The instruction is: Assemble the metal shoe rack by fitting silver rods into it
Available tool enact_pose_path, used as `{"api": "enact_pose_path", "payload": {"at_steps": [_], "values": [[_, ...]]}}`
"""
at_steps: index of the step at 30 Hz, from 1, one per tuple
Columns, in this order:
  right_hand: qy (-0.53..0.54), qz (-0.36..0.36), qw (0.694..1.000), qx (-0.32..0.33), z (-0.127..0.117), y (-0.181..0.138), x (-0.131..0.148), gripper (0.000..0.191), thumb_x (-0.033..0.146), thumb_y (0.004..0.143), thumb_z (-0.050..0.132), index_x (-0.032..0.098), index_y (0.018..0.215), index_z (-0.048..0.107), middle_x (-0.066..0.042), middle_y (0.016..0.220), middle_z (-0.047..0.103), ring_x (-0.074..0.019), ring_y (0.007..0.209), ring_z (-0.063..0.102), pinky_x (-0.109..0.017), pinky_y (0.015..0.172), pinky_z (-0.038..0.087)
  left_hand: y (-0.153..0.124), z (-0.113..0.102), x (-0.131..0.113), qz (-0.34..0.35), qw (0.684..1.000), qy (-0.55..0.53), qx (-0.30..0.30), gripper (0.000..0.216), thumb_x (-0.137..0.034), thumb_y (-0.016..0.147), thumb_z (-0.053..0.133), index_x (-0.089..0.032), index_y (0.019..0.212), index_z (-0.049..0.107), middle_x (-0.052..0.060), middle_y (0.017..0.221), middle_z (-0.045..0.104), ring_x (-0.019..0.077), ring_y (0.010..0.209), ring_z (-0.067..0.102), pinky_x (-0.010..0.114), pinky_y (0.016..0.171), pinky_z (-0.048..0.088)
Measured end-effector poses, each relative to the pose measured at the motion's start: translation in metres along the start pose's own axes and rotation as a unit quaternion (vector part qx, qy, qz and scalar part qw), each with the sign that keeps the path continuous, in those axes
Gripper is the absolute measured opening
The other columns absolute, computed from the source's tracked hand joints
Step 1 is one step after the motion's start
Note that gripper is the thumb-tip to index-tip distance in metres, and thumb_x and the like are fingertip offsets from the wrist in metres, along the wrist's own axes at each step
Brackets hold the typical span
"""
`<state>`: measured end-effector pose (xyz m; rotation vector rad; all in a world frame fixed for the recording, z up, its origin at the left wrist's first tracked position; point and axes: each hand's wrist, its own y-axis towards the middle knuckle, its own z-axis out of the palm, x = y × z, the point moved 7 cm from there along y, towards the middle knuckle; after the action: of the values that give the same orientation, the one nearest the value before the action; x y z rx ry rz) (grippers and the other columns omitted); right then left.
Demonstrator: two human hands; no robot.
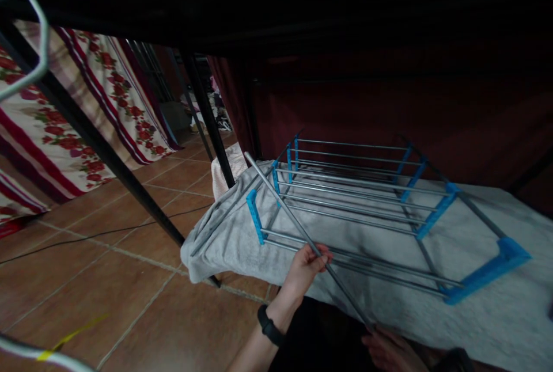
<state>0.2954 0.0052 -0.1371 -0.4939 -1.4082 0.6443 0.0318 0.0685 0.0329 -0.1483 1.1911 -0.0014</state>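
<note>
A long grey metal rod slants across the front of a partly assembled rack of metal bars and blue plastic brackets. My left hand, with a dark band on its wrist, pinches the rod near its middle. At the rod's lower end my right hand is closed around it, its fingers in shadow. The rack lies on a grey blanket, its blue end piece nearest on the right. More loose rods lie on the blanket at the left.
A black bed frame post stands left of the blanket, and a dark upper bunk hangs overhead. Flowered curtains hang at the left above a brown tiled floor. A black cable crosses the floor. A dark red curtain is behind the rack.
</note>
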Motion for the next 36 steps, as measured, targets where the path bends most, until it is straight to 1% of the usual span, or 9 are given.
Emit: {"api": "enact_pose_path", "payload": {"at_steps": [6, 11, 13, 18, 21, 26, 29, 33, 36], "values": [[-0.022, 0.005, 0.996, 0.083, 0.059, -0.02, 0.014, 0.073, 0.071, 0.045, 0.086, 0.02, 0.095, 0.071, -0.011, 0.092, 0.078, -0.0236, 0.083, 0.072, -0.039, 0.085, 0.055, -0.01, 0.018, 0.017, 0.018, 0.999, 0.011, 0.027, 0.039, -0.044, 0.077, 0.083, -0.017, 0.101, 0.066, 0.004, 0.081, 0.074, 0.0165, 0.08, 0.067, 0.03, 0.081, 0.047], [-0.074, -0.019, 0.993, 0.09, 0.07, -0.027, 0.026, 0.082, 0.075, 0.038, 0.084, 0.019, 0.098, 0.074, -0.012, 0.097, 0.077, -0.029, 0.096, 0.072, -0.045, 0.097, 0.053, -0.015, 0.021, 0.017, 0.051, 0.996, 0.074, 0.031, 0.032, -0.041, 0.087, 0.069, -0.018, 0.108, 0.063, -0.001, 0.071, 0.064, 0.0153, 0.072, 0.061, 0.029, 0.075, 0.045], [-0.088, -0.04, 0.992, 0.076, 0.066, -0.027, 0.033, 0.082, 0.076, 0.04, 0.083, 0.02, 0.099, 0.076, -0.012, 0.1, 0.076, -0.0306, 0.103, 0.07, -0.047, 0.102, 0.05, -0.013, 0.018, 0.012, 0.063, 0.992, 0.103, 0.025, 0.03, -0.04, 0.088, 0.066, -0.019, 0.11, 0.063, -0.003, 0.07, 0.061, 0.0151, 0.071, 0.059, 0.028, 0.073, 0.044], [-0.067, -0.086, 0.993, 0.033, 0.048, -0.033, 0.059, 0.067, 0.075, 0.057, 0.075, 0.023, 0.1, 0.076, -0.01, 0.103, 0.077, -0.0296, 0.105, 0.071, -0.049, 0.105, 0.05, -0.01, 0.011, 0.001, 0.084, 0.979, 0.183, 0.026, 0.024, -0.033, 0.091, 0.059, -0.019, 0.11, 0.064, -0.005, 0.066, 0.052, 0.0135, 0.065, 0.05, 0.026, 0.065, 0.039], [-0.041, -0.119, 0.992, -0.003, 0.035, -0.04, 0.08, 0.062, 0.072, 0.061, 0.076, 0.023, 0.099, 0.077, -0.011, 0.101, 0.078, -0.0313, 0.104, 0.072, -0.051, 0.105, 0.051, -0.012, 0.011, -0.002, 0.102, 0.963, 0.248, 0.039, 0.024, -0.025, 0.094, 0.052, -0.018, 0.112, 0.066, -0.003, 0.07, 0.055, 0.0144, 0.067, 0.052, 0.027, 0.066, 0.041], [0.014, -0.152, 0.988, -0.002, 0.014, -0.049, 0.108, 0.058, 0.063, 0.065, 0.081, 0.022, 0.105, 0.077, -0.012, 0.108, 0.078, -0.0331, 0.112, 0.071, -0.051, 0.111, 0.049, -0.015, 0.009, -0.004, 0.15, 0.898, 0.41, 0.057, 0.028, -0.014, 0.093, 0.05, -0.02, 0.11, 0.072, 0.006, 0.094, 0.072, 0.0204, 0.09, 0.065, 0.032, 0.083, 0.049], [0.052, -0.17, 0.984, -0.005, 0.001, -0.05, 0.118, 0.058, 0.057, 0.062, 0.086, 0.02, 0.107, 0.077, -0.014, 0.112, 0.078, -0.0341, 0.116, 0.07, -0.051, 0.113, 0.048, -0.014, 0.008, -0.002, 0.159, 0.85, 0.497, 0.071, 0.035, -0.012, 0.093, 0.05, -0.021, 0.118, 0.073, 0.009, 0.108, 0.076, 0.0245, 0.102, 0.068, 0.036, 0.092, 0.049], [0.113, -0.191, 0.974, -0.044, -0.017, -0.051, 0.125, 0.057, 0.048, 0.065, 0.088, 0.023, 0.114, 0.074, -0.012, 0.121, 0.076, -0.0318, 0.116, 0.07, -0.053, 0.115, 0.046, -0.013, 0.008, 0.0, 0.142, 0.794, 0.584, 0.093, 0.044, -0.009, 0.093, 0.047, -0.024, 0.126, 0.072, 0.01, 0.111, 0.077, 0.0268, 0.107, 0.068, 0.04, 0.097, 0.048], [0.178, -0.203, 0.96, -0.074, -0.032, -0.05, 0.127, 0.051, 0.044, 0.062, 0.09, 0.024, 0.106, 0.074, -0.01, 0.118, 0.077, -0.0309, 0.113, 0.071, -0.054, 0.114, 0.048, -0.013, 0.008, 0.003, 0.139, 0.769, 0.613, 0.115, 0.048, -0.008, 0.093, 0.045, -0.026, 0.129, 0.072, 0.01, 0.114, 0.076, 0.0277, 0.11, 0.067, 0.042, 0.1, 0.047]]}}
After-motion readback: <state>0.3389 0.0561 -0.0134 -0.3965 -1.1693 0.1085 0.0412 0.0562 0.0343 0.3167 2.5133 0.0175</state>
